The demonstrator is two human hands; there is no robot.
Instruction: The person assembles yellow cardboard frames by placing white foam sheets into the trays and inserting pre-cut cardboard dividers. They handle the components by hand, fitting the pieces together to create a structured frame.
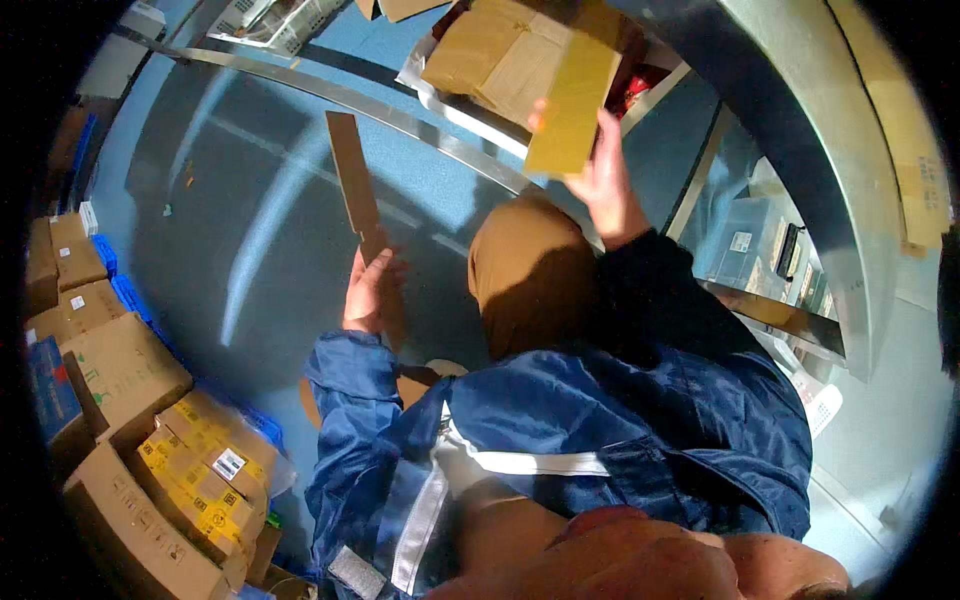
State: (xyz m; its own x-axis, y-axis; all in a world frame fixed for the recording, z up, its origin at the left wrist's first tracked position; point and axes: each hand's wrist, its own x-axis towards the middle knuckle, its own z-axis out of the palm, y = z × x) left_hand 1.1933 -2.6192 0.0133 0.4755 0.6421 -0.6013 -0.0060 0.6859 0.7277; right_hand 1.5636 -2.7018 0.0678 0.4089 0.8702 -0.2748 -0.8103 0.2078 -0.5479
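Note:
In my left hand [366, 288] is a long, narrow brown cardboard piece [352, 175], gripped by its lower end and pointing away from me. It looks like a thin flat carton or folded strip, and I cannot tell which. My right hand [606, 178] is farther forward and to the right, closed round a flat yellow cardboard-like panel [572, 110]. Fingertips show at the panel's left edge and the thumb at its right edge. The two pieces are apart. Behind the yellow panel, a large brown carton [478, 55] sits in a white tray and is partly hidden.
A metal rail [390, 112] crosses ahead of me, and a curved metal edge [800, 60] stands at right. Clear plastic boxes [742, 235] lie below it. Several cartons [125, 365] are stacked on blue pallets at left. A white basket [275, 30] stands at far left.

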